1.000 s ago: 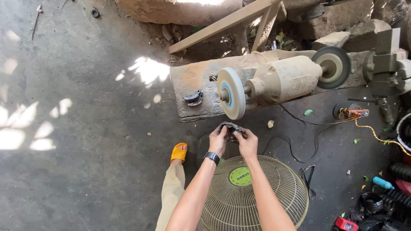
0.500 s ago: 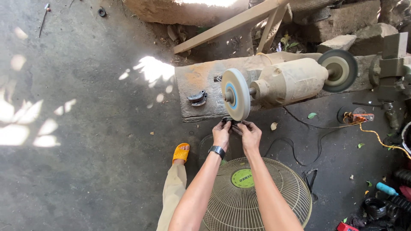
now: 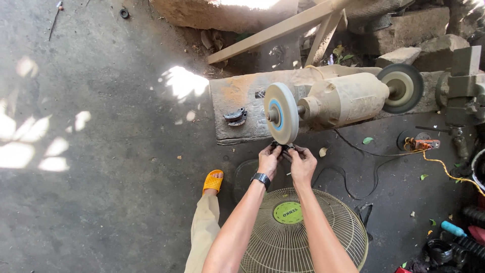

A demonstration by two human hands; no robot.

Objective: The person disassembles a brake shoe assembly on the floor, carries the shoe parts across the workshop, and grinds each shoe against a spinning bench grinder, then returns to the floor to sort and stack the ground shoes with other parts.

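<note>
Both my hands hold a small dark part point(image 3: 283, 147) up against the lower rim of a pale grinding wheel point(image 3: 281, 112). My left hand point(image 3: 268, 158), with a black watch on its wrist, grips the part from the left. My right hand point(image 3: 302, 163) grips it from the right. The wheel sits on the left end of a dusty beige bench grinder motor point(image 3: 348, 99), which carries a darker wheel point(image 3: 401, 88) on its right end. The grinder rests on a concrete block point(image 3: 237, 98). The part is mostly hidden by my fingers.
A round wire fan guard point(image 3: 303, 237) stands under my forearms. My foot in an orange sandal point(image 3: 212, 181) rests on the concrete floor. Dark curved pieces point(image 3: 236, 117) lie on the block. Cables point(image 3: 353, 174), an orange plug point(image 3: 419, 144) and tools lie to the right; wooden beams point(image 3: 283, 28) and rubble behind.
My hands have moved forward and up, bringing the dark part from below the wheel to its lower rim. The view has shifted slightly with my head.
</note>
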